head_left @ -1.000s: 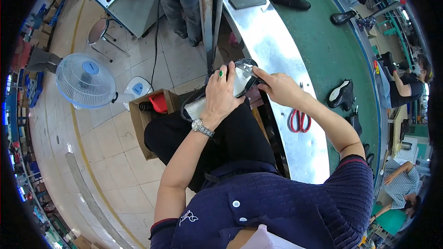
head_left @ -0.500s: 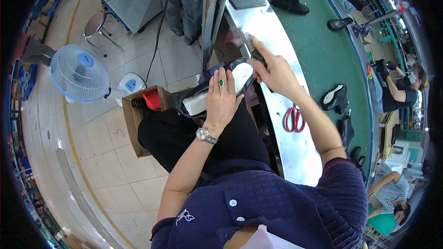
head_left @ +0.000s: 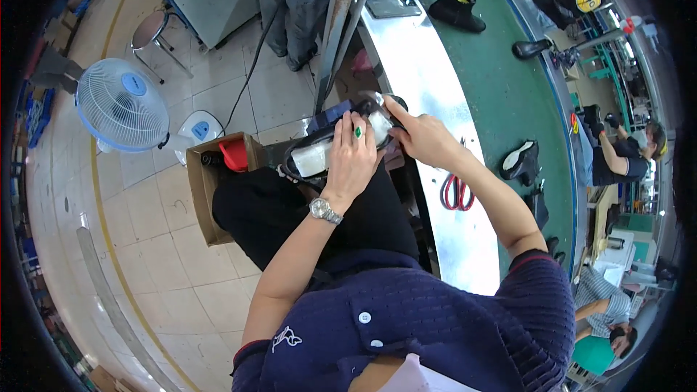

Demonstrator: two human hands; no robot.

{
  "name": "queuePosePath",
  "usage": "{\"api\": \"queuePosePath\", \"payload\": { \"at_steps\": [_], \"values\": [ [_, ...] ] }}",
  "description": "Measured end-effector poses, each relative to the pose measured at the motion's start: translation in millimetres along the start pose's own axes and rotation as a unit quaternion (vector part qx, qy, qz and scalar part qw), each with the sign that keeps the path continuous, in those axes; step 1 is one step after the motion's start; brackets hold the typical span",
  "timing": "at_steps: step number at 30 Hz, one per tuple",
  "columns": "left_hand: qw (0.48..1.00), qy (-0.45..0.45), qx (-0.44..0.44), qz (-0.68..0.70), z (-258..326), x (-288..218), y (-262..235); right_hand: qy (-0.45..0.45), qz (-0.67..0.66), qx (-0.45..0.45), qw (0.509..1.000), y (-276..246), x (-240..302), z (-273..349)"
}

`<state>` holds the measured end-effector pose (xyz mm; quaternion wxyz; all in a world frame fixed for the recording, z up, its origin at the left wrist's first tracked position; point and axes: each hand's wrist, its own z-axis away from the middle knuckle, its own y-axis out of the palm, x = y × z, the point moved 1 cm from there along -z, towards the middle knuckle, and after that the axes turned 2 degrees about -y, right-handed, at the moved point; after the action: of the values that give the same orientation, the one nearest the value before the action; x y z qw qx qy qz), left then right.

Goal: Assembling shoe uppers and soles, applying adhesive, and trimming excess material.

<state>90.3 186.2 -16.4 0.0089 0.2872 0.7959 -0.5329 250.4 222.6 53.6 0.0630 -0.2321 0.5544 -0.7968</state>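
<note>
The long green conveyor belt (head_left: 501,94) runs beside the curved polished-metal worktop (head_left: 465,247); both bend toward the frame edge, and the far ends are cut off. The pale blue round pedestal fan (head_left: 122,104) stands on the tiled floor, well apart from the open brown cardboard box (head_left: 207,196), whose contents are only partly visible.

The black shoe with white padded lining (head_left: 323,154) lies over the person's lap at the worktop edge, between both hands. The toe end is hidden under the hands, so its shape there cannot be made out.

The left hand (head_left: 350,162) lies flat on top of the shoe, fingers (head_left: 356,134) extended and close together, pressing down rather than curled. The right hand (head_left: 425,138) touches the shoe's far end with the index finger straight; the remaining fingers are folded, and what they grip cannot be told.

The red-handled scissors (head_left: 456,192) lie on the worktop just beside the right forearm.
</note>
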Motion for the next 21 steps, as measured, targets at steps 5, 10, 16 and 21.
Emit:
{"api": "queuePosePath", "payload": {
  "at_steps": [5, 10, 16, 21],
  "values": [
    [0.999, -0.015, -0.014, 0.049, -0.3, 0.6, -7.1, -0.019, -0.097, -0.151, 0.984, 5.0, 10.9, 5.2],
    [0.973, -0.091, 0.077, 0.200, -2.5, 52.1, -47.4, 0.039, -0.066, 0.032, 0.997, -7.8, 21.4, 15.3],
    [0.961, -0.134, 0.086, 0.225, -6.5, 59.9, -44.9, 0.046, -0.486, 0.195, 0.850, -4.1, 27.6, 26.3],
    [0.973, -0.125, 0.111, 0.162, 10.8, 52.9, -50.6, 0.099, -0.390, 0.185, 0.896, 7.9, 49.8, 22.7]
  ]
}}
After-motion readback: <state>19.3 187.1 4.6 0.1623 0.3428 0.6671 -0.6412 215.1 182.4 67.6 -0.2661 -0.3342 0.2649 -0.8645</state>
